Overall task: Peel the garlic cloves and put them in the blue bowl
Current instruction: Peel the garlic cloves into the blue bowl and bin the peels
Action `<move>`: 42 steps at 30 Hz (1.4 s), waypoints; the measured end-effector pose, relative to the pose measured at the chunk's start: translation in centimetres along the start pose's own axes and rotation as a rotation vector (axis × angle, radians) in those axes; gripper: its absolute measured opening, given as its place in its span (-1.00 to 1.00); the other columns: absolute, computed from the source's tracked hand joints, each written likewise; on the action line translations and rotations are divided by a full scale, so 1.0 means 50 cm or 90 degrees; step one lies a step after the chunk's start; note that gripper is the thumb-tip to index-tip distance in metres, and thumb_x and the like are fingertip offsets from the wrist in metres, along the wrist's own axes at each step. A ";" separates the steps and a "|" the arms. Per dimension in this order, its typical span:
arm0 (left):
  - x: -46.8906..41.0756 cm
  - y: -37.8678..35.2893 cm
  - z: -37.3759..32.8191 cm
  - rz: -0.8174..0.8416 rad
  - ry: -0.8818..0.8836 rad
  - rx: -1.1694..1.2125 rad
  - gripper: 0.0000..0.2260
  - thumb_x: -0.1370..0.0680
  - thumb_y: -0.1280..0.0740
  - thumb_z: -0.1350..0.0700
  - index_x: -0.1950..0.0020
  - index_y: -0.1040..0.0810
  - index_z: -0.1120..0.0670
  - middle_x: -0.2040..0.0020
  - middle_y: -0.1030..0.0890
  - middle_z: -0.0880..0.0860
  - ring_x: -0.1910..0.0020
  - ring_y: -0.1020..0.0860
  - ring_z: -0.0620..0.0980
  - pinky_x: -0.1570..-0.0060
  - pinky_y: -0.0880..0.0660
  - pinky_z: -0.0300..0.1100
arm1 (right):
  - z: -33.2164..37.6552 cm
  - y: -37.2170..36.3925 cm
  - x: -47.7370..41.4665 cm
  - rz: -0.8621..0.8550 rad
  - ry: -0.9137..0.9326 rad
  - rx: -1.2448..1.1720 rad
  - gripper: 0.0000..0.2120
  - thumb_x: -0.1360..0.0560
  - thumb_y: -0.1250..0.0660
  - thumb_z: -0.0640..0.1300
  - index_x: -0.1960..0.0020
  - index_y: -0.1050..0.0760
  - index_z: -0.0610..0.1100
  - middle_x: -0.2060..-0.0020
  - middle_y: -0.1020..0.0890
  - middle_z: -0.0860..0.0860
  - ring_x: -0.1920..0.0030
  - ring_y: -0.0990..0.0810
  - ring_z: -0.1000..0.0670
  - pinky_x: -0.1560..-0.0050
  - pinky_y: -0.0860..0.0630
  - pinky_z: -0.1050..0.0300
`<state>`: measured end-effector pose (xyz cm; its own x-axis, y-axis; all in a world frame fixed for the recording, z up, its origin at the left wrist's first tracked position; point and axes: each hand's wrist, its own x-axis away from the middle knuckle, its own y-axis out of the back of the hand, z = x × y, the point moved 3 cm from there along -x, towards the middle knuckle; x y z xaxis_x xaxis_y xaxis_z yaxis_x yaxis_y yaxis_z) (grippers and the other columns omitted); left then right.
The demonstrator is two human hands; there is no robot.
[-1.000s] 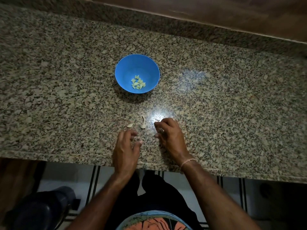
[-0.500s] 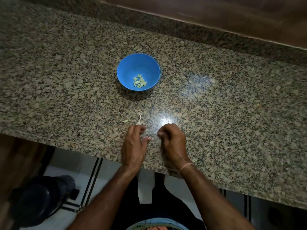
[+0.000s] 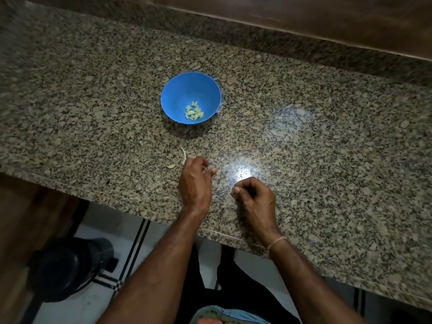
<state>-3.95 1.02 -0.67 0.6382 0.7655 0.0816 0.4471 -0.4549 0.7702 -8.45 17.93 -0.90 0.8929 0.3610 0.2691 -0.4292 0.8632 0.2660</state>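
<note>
The blue bowl (image 3: 180, 90) stands on the granite counter (image 3: 327, 136) and holds several peeled pale garlic cloves (image 3: 194, 112). My left hand (image 3: 195, 181) hovers low over the counter just in front of the bowl. Its fingers are loosely bent, its thumb sticks out to the right, and nothing shows in it. My right hand (image 3: 254, 197) is to its right and nearer the counter's front edge. It is curled into a fist with the thumb against the forefinger. I cannot see anything inside the fist.
Two scraps of garlic peel lie by my left fingertips: a curved white strip (image 3: 183, 155) and a small flake (image 3: 171, 166). A bright light reflection (image 3: 243, 174) sits between my hands. A dark round object (image 3: 70, 265) stands on the floor below left.
My hands were close together and have drawn apart. The left has moved forward toward the peel scraps, and the right has pulled back to the right. The view has shifted.
</note>
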 end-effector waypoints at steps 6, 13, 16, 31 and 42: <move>-0.012 -0.002 0.003 0.009 0.012 -0.027 -0.96 -0.59 -0.47 0.18 -0.01 -0.66 0.06 0.02 -0.61 -0.03 0.15 -0.51 -0.16 0.32 -0.25 -0.43 | 0.008 0.008 -0.007 0.014 -0.011 -0.026 -0.92 -0.58 -0.44 -0.27 0.05 -0.65 -0.13 0.12 -0.73 0.01 0.04 -0.72 0.04 0.04 -0.64 0.24; 0.021 0.028 0.037 0.019 0.048 0.093 -0.88 -0.62 -0.41 0.22 0.06 -0.61 0.02 0.08 -0.66 -0.08 0.14 -0.59 -0.25 0.31 -0.47 -0.44 | 0.018 -0.022 -0.022 0.046 -0.083 -0.069 -0.95 -0.59 -0.44 -0.22 0.03 -0.66 -0.11 0.12 -0.74 -0.06 0.07 -0.73 -0.04 0.07 -0.70 0.07; 0.050 0.072 0.069 -0.018 0.107 0.139 -0.89 -0.60 -0.46 0.16 0.10 -0.63 0.01 0.12 -0.68 -0.09 0.15 -0.63 -0.18 0.24 -0.51 -0.36 | 0.037 -0.076 -0.014 0.102 -0.124 -0.143 -0.95 -0.61 -0.44 -0.22 0.03 -0.64 -0.18 0.23 -0.70 -0.11 0.24 -0.65 -0.08 0.20 -0.62 -0.02; 0.274 0.444 0.505 -0.307 0.338 0.306 -0.88 -0.59 -0.48 0.17 0.13 -0.65 0.00 0.20 -0.69 -0.12 0.19 -0.63 -0.28 0.14 -0.53 -0.29 | 0.144 -0.583 0.244 0.419 -0.040 -0.062 -0.91 -0.61 -0.42 -0.29 0.00 -0.63 -0.33 0.29 -0.62 -0.12 0.26 -0.54 -0.03 0.20 -0.53 0.11; 0.572 0.744 0.932 -0.437 0.471 0.290 -0.84 -0.56 -0.49 0.20 0.17 -0.65 -0.02 0.23 -0.67 -0.18 0.17 -0.62 -0.28 0.19 -0.39 -0.55 | 0.135 -0.992 0.657 0.576 -0.042 0.012 -0.88 -0.60 -0.38 -0.37 0.09 -0.58 -0.23 0.34 -0.59 0.00 0.31 -0.55 0.10 0.22 -0.60 0.25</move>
<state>60.14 -15.23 0.85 -0.2981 0.9330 0.2018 0.8482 0.1619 0.5043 41.28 -15.42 1.00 0.2044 0.8772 0.4345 -0.9655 0.2538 -0.0582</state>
